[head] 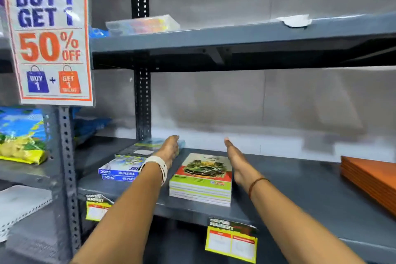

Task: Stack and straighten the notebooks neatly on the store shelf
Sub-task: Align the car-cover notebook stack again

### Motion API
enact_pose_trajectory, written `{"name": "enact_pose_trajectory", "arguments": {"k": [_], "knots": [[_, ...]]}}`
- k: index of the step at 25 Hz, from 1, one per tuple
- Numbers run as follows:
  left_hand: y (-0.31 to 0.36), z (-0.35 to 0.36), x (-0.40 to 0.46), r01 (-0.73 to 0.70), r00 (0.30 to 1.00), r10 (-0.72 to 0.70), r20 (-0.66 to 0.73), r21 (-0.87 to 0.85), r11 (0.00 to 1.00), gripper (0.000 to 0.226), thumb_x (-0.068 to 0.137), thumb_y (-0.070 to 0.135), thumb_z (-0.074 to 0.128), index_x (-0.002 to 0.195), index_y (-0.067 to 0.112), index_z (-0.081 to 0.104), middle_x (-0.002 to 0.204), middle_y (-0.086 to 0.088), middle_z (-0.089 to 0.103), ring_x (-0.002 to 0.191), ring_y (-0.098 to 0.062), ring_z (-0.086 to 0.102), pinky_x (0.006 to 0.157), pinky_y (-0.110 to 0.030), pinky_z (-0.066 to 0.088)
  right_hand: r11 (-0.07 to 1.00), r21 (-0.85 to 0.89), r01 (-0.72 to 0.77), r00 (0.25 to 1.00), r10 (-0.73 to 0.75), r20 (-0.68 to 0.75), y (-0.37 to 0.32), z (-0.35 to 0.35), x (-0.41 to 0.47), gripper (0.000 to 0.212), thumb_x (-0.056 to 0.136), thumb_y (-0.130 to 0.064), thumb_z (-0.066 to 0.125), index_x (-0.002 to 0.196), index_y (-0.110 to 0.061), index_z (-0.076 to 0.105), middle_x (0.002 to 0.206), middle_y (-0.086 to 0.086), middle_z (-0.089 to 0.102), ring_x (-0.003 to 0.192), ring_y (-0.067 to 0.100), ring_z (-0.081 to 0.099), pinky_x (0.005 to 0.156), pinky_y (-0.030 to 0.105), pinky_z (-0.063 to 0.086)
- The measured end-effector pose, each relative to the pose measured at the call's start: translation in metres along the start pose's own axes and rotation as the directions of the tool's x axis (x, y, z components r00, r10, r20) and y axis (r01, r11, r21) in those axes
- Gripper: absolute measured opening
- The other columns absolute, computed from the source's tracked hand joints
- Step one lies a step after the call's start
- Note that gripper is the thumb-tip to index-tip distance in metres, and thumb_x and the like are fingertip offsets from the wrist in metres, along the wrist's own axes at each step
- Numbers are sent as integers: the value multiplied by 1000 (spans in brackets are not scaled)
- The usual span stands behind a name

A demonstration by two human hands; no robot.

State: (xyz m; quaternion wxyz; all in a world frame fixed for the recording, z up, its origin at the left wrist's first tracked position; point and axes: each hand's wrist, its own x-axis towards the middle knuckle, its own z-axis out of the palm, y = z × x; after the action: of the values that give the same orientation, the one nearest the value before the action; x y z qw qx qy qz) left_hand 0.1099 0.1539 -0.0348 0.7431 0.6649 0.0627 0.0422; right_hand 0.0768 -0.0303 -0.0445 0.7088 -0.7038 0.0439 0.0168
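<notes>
The notebooks (201,180) are stacked near the shelf's (300,195) front edge, flanked by the left hand (169,152) and right hand (235,161), both flat and unclenched. Squaring seems in hand; both sides would next be pressed inward.

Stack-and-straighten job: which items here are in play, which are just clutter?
In play: car-cover notebook stack, left hand, right hand, both flat and open on either side of it; shelf.
Clutter: oil pastel boxes, orange stack, promo sign, price tags.

Retail shop aisle: grey slotted-steel shelf (300,180); "Buy 1 Get 1 50% off" promo sign (50,38) above-left of it; "Super Market" price tags (231,240) on its front edge; stacked notebooks (202,180) on it.
</notes>
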Motion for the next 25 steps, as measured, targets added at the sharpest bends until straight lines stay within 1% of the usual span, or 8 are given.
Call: {"name": "enact_pose_trajectory", "arguments": {"k": [3, 5, 7, 11, 15, 19, 22, 25], "knots": [[-27, -12, 6, 65, 994, -56, 97, -85, 994, 56, 100, 32, 22, 149, 4, 19, 155, -21, 23, 143, -24, 26, 116, -31, 21, 979, 189, -81, 995, 92, -48, 11, 10, 5, 70, 94, -58, 41, 149, -17, 27, 131, 17, 55, 108, 36, 62, 56, 35, 57], [-30, -10, 7, 78, 990, -60, 130, -136, 988, 57, 101, 28, 17, 149, -2, 8, 157, -21, 6, 146, -33, 7, 119, -37, 8, 949, 294, -117, 990, 135, -43, 18, 7, 9, 68, 92, -60, 43, 144, -16, 33, 96, 20, 65, 73, 34, 68, 55, 42, 59], [-28, -5, 4, 70, 986, -48, 157, -139, 988, 54, 102, 25, 13, 150, -1, 10, 158, -20, 12, 146, -29, 16, 118, -33, 15, 949, 278, -151, 987, 162, -19, 25, 4, 14, 72, 88, -65, 43, 139, -14, 40, 88, 20, 70, 66, 32, 69, 66, 45, 59], [-26, -2, 1, 79, 979, -56, 194, -111, 991, 53, 103, 26, 12, 150, 1, 12, 158, -16, 18, 145, -25, 22, 114, -29, 23, 929, 308, -207, 978, 191, 82, 36, 6, 16, 78, 82, -74, 42, 121, -8, 58, 116, 25, 68, 87, 37, 67, 95, 56, 49], [-30, -3, 10, 90, 982, -66, 175, -135, 987, 52, 103, 26, 13, 152, 6, 14, 156, -16, 24, 142, -26, 29, 110, -29, 28, 927, 306, -217, 976, 215, 40, 34, 12, 5, 74, 84, -71, 43, 118, -7, 57, 83, 20, 74, 61, 32, 71, 57, 44, 60], [-36, 9, 17, 110, 984, -87, 153, -146, 983, 54, 102, 28, 18, 149, 3, 24, 151, -18, 35, 122, -29, 52, 82, -18, 45, 947, 271, -173, 984, 180, 0, 30, 3, -5, 72, 88, -65, 44, 137, -12, 44, 118, 24, 67, 65, 31, 69, 62, 45, 59], [-41, 35, 14, 176, 968, -134, 211, -194, 965, 56, 101, 31, 20, 146, 1, 30, 150, -21, 37, 133, -32, 42, 92, -31, 42, 949, 276, -152, 983, 173, -54, 29, -22, -7, 72, 89, -63, 46, 140, -13, 40, 121, 24, 64, 55, 30, 71, 49, 40, 59], [-45, 68, 8, 213, 947, -158, 281, -176, 961, 59, 99, 36, 24, 143, -1, 36, 138, -22, 51, 117, -33, 53, 74, -29, 44, 947, 295, -128, 980, 165, -106, 29, -55, -6, 75, 87, -63, 49, 142, -14, 38, 132, 25, 57, 64, 33, 72, 56, 42, 60]]}}
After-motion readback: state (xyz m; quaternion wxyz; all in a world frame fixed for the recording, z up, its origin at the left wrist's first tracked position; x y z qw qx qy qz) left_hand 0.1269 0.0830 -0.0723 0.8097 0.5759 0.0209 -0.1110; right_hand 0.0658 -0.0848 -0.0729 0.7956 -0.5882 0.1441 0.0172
